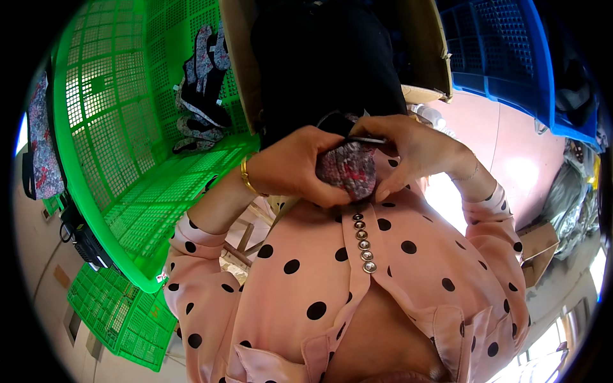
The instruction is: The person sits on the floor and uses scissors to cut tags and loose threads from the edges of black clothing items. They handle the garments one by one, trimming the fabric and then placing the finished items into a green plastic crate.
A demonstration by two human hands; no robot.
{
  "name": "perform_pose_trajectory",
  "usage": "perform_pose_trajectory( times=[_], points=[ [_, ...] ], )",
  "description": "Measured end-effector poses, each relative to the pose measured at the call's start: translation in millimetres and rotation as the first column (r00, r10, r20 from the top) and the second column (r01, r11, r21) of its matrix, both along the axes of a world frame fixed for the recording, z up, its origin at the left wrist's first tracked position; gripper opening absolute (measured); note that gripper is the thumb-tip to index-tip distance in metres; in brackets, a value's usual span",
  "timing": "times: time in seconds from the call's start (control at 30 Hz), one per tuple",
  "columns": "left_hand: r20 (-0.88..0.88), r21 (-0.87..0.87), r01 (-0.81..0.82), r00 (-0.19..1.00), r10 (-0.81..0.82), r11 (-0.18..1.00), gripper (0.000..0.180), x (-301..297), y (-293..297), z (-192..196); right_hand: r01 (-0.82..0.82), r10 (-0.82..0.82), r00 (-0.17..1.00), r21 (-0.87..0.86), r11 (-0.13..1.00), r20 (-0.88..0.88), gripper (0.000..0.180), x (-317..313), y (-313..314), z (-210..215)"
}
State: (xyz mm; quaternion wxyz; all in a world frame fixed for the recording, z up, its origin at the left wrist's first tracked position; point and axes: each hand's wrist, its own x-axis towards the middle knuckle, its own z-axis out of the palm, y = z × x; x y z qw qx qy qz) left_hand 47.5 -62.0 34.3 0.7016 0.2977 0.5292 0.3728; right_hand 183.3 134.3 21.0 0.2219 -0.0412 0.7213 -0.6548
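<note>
Close in front of my chest, both hands grip a small floral fabric piece [350, 167], grey with red and pink flowers and a dark edge. My left hand [287, 165], with a gold bangle at the wrist, wraps round its left side, fingers closed. My right hand [415, 153] pinches its right side, thumb low and fingers along the top. A thin pale edge shows under the right fingers; I cannot make out what it is. Some dark cloth of the piece sticks up behind the hands. My dark-clothed lap [322, 64] lies just beyond.
To the left stands a large green plastic basket [121, 185] with several similar floral and black pieces [203, 89] inside. A cardboard box [434, 57] is beyond my lap. A blue crate [498, 51] stands far right, plastic bags [568, 198] nearer. Another green crate [121, 319] sits lower left.
</note>
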Motion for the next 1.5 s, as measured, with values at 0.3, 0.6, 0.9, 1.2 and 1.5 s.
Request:
perform_pose_trajectory(
  times=[0.3,0.6,0.9,1.2,1.5],
  points=[
    [0.009,0.121,-0.021,1.0,0.02,0.992,0.031,-20.1,5.4,-7.7,0.159,-0.16,0.983,0.011,0.987,0.09,0.039,-2.5,-6.1,1.9],
    [0.248,0.058,-0.206,0.951,0.186,0.977,0.038,-13.9,3.5,-17.7,0.481,-0.277,0.832,0.377,0.792,-0.481,0.014,1.6,-8.1,-16.7],
    [0.426,0.069,-0.35,0.857,0.29,0.934,0.042,-24.4,-4.3,-27.5,0.72,-0.69,0.689,0.102,0.686,-0.219,0.02,6.1,25.8,-28.8],
    [0.427,0.062,-0.333,0.861,0.276,0.941,0.042,-30.4,-13.1,-25.7,0.399,-0.4,0.887,-0.052,0.915,-0.231,0.05,-23.8,-12.5,-26.2],
    [0.13,0.117,-0.209,0.972,0.194,0.971,0.032,-18.1,-11.0,-15.0,0.06,-0.06,0.998,0.019,0.998,0.021,0.07,-5.4,-16.9,-10.0]
  ],
)
